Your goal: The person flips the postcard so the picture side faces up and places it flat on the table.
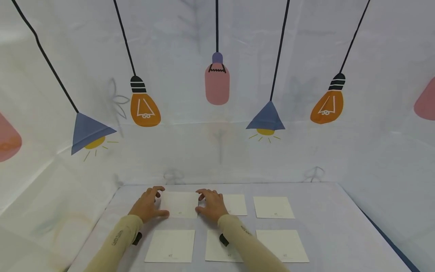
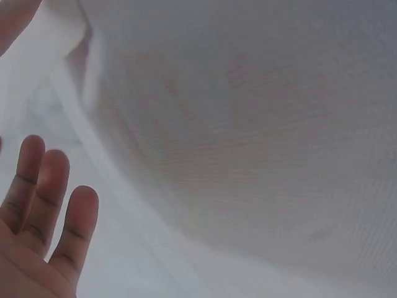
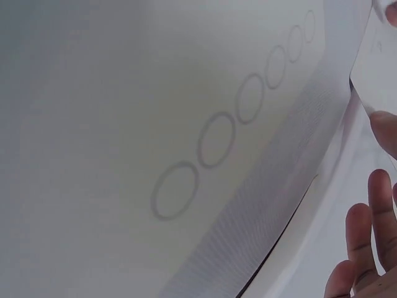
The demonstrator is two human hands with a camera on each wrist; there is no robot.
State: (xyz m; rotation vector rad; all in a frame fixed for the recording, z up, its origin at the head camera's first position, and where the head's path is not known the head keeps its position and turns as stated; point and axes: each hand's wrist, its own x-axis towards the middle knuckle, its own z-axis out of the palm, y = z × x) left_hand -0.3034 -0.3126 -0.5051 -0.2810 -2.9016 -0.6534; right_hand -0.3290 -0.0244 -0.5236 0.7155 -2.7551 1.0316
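Note:
A blank white card (image 1: 180, 204) with a tiny mark near its lower edge lies in the back row, between my two hands. At its left side is my left hand (image 1: 146, 206), thumb stretched to the lower left corner and fingers loosely bent by the upper one. My right hand (image 1: 211, 207) is at the right side, its fingertips close to the upper right corner. In the right wrist view that thumb (image 3: 386, 131) meets the card's edge, while the other fingers (image 3: 363, 239) spread loosely. Relaxed fingers (image 2: 74, 230) show in the left wrist view.
Two more white cards stand in the back row, one partly behind my right hand (image 1: 236, 204) and another further right (image 1: 273, 207). The front row holds a left card (image 1: 170, 246), a middle card (image 1: 214, 254) under my right forearm, and a right card (image 1: 283, 246).

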